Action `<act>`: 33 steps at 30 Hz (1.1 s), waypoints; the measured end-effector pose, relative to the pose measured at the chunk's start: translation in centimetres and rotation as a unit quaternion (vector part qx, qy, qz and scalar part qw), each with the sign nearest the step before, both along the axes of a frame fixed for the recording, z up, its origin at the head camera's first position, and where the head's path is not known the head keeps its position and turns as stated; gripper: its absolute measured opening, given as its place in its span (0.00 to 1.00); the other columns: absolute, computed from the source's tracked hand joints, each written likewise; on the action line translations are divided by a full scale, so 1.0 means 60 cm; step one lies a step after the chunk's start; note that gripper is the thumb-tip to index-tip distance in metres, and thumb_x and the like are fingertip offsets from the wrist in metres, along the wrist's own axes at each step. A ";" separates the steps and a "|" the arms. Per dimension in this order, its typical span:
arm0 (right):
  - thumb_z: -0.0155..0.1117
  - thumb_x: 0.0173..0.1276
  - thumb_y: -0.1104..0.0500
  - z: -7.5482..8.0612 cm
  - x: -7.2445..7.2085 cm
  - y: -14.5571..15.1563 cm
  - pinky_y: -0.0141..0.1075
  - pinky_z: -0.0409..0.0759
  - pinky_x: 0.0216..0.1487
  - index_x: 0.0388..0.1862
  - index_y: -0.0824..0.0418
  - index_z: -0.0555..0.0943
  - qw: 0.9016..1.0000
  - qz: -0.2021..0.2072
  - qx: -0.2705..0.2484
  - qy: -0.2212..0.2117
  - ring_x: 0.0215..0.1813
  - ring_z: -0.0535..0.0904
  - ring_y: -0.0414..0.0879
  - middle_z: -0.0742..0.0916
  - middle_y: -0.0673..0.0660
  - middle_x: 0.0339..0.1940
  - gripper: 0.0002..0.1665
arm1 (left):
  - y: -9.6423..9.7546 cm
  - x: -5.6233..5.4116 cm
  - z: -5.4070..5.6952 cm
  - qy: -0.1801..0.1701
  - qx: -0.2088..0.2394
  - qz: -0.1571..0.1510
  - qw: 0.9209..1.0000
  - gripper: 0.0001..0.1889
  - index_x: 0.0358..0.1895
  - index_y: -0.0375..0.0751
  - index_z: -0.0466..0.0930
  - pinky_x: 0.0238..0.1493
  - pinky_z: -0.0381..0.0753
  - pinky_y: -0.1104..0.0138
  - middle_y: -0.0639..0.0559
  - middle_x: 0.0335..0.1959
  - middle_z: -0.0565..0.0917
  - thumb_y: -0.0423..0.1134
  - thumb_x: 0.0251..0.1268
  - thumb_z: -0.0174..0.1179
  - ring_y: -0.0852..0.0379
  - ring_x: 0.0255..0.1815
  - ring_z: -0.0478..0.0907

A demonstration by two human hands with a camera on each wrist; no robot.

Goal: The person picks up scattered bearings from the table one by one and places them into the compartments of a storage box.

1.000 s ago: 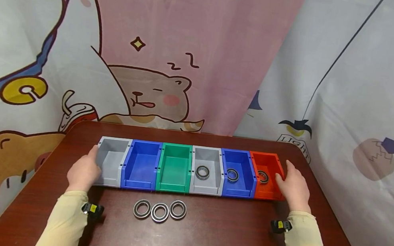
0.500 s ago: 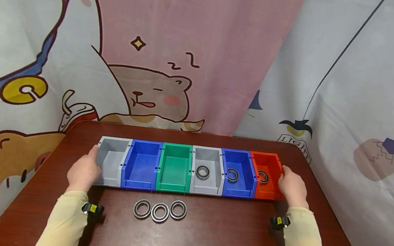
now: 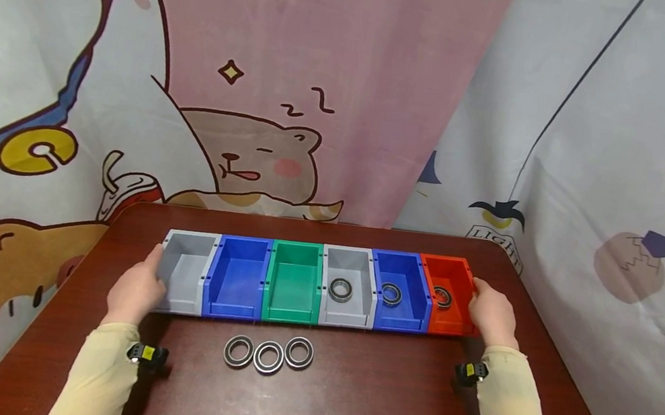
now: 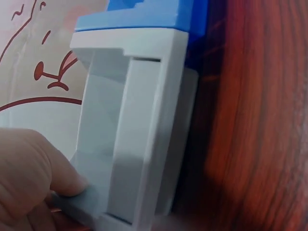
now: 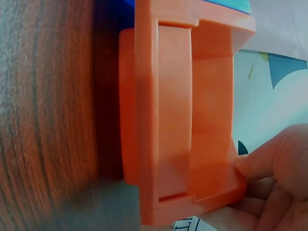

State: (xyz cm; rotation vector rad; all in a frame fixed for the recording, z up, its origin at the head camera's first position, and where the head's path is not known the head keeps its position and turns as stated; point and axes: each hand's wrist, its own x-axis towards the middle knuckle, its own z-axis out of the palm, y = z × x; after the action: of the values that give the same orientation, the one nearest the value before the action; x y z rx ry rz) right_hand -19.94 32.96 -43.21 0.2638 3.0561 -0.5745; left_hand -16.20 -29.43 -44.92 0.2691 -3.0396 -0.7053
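Observation:
A row of joined plastic bins lies across the table. My left hand grips the outer side wall of the leftmost grey bin; in the left wrist view its thumb is over the wall's edge, with the other fingers outside. At the far end, my right hand pinches the outer wall of the red bin, thumb on the edge and fingers curled outside. One ball bearing lies in the red bin, another bearing in the right blue bin, and a third bearing in the right grey bin.
Three bearings lie side by side on the table in front of the bins: a left bearing, a middle bearing and a right bearing. Between the grey bins stand a blue bin and a green bin. A printed curtain hangs behind.
My right hand, its thumb and fingers spread at first, has drawn in and taken hold of the red bin's wall. The left wrist has shifted slightly left. The bearings stay in place.

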 end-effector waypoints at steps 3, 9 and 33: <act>0.47 0.74 0.64 0.002 0.000 0.000 0.59 0.76 0.47 0.70 0.74 0.64 1.000 0.001 0.004 0.002 0.42 0.77 0.65 0.78 0.78 0.55 0.28 | -0.004 0.008 0.000 0.011 0.003 -0.013 1.000 0.37 0.76 0.29 0.49 0.40 0.77 0.39 0.20 0.61 0.68 0.29 0.63 0.50 0.29 0.49 0.74; 0.48 0.74 0.65 0.003 0.003 -0.001 0.60 0.76 0.48 0.70 0.75 0.64 1.000 0.001 0.005 0.004 0.44 0.77 0.66 0.78 0.79 0.55 0.28 | 0.015 0.024 0.006 0.126 0.001 -0.030 0.992 0.36 0.73 0.23 0.55 0.55 0.67 0.33 0.20 0.63 0.66 0.30 0.64 0.57 0.23 0.59 0.67; 0.47 0.75 0.63 -0.004 -0.001 -0.004 0.57 0.77 0.44 0.72 0.74 0.62 1.000 -0.016 -0.003 -0.007 0.40 0.76 0.64 0.76 0.79 0.57 0.29 | 0.186 0.112 0.056 0.273 0.040 -0.176 0.945 0.33 0.64 0.24 0.70 0.60 0.69 0.41 0.29 0.60 0.75 0.30 0.53 0.71 0.33 0.61 0.71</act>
State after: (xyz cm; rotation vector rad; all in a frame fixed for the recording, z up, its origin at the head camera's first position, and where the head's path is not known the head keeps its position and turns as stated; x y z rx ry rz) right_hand -20.00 32.73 -43.45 0.3169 3.0410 -0.5804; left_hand -9.48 -18.30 -41.54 -0.4158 -2.5405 -0.7618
